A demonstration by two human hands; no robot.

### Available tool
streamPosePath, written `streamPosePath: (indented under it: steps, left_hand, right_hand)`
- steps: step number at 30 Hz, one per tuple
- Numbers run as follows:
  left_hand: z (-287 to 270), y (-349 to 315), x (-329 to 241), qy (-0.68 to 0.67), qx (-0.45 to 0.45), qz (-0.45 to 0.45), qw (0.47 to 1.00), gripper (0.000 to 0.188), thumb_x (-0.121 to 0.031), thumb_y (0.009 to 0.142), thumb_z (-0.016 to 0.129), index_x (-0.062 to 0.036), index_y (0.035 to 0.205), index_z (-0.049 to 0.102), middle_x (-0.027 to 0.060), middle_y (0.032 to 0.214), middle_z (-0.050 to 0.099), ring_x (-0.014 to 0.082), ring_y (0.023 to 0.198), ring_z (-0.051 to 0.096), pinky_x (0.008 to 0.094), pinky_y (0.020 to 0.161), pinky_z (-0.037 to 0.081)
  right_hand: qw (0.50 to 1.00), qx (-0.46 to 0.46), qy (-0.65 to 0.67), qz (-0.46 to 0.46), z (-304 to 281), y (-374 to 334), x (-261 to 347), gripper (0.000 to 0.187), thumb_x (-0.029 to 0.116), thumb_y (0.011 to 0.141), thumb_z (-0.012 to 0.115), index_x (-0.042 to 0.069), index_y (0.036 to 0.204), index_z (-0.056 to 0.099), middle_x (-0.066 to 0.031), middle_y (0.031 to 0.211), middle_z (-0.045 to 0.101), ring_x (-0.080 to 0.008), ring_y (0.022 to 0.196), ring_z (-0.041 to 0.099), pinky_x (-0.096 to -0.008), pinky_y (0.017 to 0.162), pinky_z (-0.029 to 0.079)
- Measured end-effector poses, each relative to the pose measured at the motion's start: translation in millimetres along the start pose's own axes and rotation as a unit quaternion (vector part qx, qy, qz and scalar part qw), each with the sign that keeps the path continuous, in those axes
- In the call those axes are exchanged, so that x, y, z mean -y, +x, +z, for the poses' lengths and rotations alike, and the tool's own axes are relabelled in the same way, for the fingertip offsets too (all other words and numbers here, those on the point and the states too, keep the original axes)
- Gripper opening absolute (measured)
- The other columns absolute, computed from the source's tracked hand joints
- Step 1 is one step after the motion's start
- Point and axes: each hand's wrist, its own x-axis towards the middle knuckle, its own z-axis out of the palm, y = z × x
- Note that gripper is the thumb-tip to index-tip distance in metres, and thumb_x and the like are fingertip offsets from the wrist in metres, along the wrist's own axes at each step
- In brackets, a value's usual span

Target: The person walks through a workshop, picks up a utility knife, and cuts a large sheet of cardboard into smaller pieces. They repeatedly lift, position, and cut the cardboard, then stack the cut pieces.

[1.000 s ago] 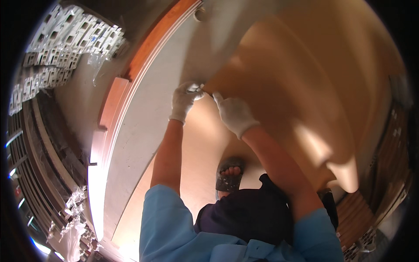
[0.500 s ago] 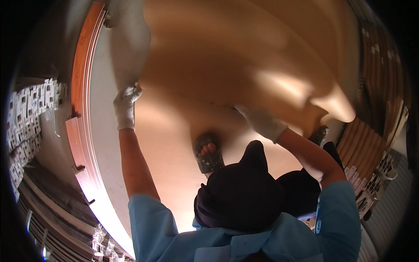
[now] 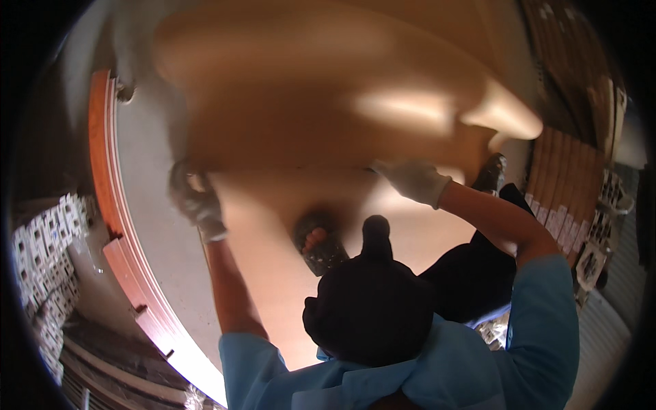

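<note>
A large tan wooden panel [image 3: 328, 102] fills the upper middle of the frame, its surface blurred and crossed by bright patches of light toward the upper right. The left hand [image 3: 197, 199], in a dirty grey work glove, sits at the centre left, at the panel's left edge where the tan wood meets a pale grey strip; the fingers look curled against that edge, though blur keeps me from telling whether they grip it. The right hand [image 3: 412, 179], in a whitish glove, lies right of centre on the panel's face, fingers held together and stretched toward the upper left, palm down on the wood. Both bare forearms rise from light blue sleeves [image 3: 533, 328] at the lower edge. Between the arms, a sandalled foot [image 3: 320, 244] rests on the panel at the middle of the frame, above a dark trouser knee [image 3: 372, 301]. A reddish-brown curved wooden moulding [image 3: 113, 225] runs down the left side. Stacked wooden slats [image 3: 564, 198] stand at the right edge.
</note>
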Motion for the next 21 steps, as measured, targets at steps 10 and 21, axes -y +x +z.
streamPosePath:
  steps: [10, 21]
  left_hand:
    - [94.3, -89.7, -183.3, -0.063, 0.224, 0.270, 0.934, 0.043, -0.014, 0.080, 0.057, -0.0108, 0.123, 0.052, 0.0106, 0.125, 0.053, 0.0315, 0.120, 0.046, 0.0485, 0.105, 0.031]
    - [102.9, -89.9, -180.5, -0.037, 0.213, 0.323, 0.921, 0.037, -0.012, 0.088, 0.047, -0.0075, 0.124, 0.050, 0.0131, 0.128, 0.052, 0.0343, 0.119, 0.047, 0.0478, 0.103, 0.035]
  right_hand:
    - [0.996, -0.078, -0.050, 0.003, 27.0, 16.5, 6.5, 0.026, 0.018, 0.082, 0.060, 0.007, 0.104, 0.056, -0.0111, 0.090, 0.065, -0.0235, 0.076, 0.068, -0.0365, 0.054, 0.054]
    - [0.986, -0.080, 0.138, -0.050, 24.6, 14.8, -21.2, 0.023, 0.018, 0.082, 0.056, 0.012, 0.104, 0.056, -0.0103, 0.089, 0.067, -0.0287, 0.078, 0.067, -0.0427, 0.058, 0.052]
